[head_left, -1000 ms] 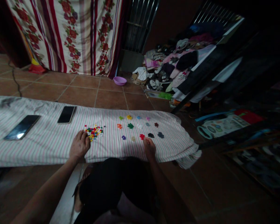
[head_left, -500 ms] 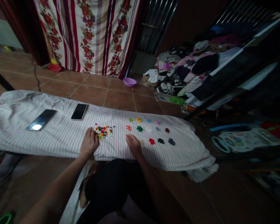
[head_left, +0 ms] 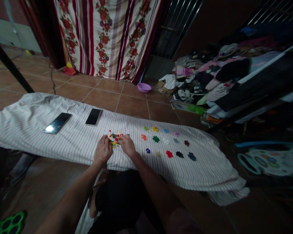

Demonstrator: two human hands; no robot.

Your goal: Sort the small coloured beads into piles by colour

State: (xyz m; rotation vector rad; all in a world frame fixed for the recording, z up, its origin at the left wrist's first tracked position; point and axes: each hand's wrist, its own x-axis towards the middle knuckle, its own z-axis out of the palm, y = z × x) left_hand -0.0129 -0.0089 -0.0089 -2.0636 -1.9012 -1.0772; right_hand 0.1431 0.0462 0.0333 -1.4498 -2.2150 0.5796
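A heap of tiny mixed-colour pieces (head_left: 115, 139) lies on the striped cloth; they are too small to name by kind. My left hand (head_left: 104, 151) rests on the cloth at the heap's left edge, its fingers lying down beside the pieces. From the right, my right hand (head_left: 127, 145) reaches into the heap with thumb and fingers pinched together; whatever is between them is hidden. Right of my hands sit small one-colour piles in rows, among them yellow (head_left: 154, 129), orange (head_left: 144, 137), dark green (head_left: 156, 139), dark blue (head_left: 147, 150), red (head_left: 169, 154) and black (head_left: 179, 154).
Two phones (head_left: 93, 117) lie on the left half of the striped cloth (head_left: 75, 146). Beyond it, a purple basin (head_left: 144, 87) stands on the tiled floor before a floral curtain (head_left: 114, 42). Heaped clothes (head_left: 210, 74) fill the back right.
My right hand has moved left from beside the one-colour piles to the mixed heap, uncovering the dark blue pile. My left hand stays by the heap. The view has shifted slightly.
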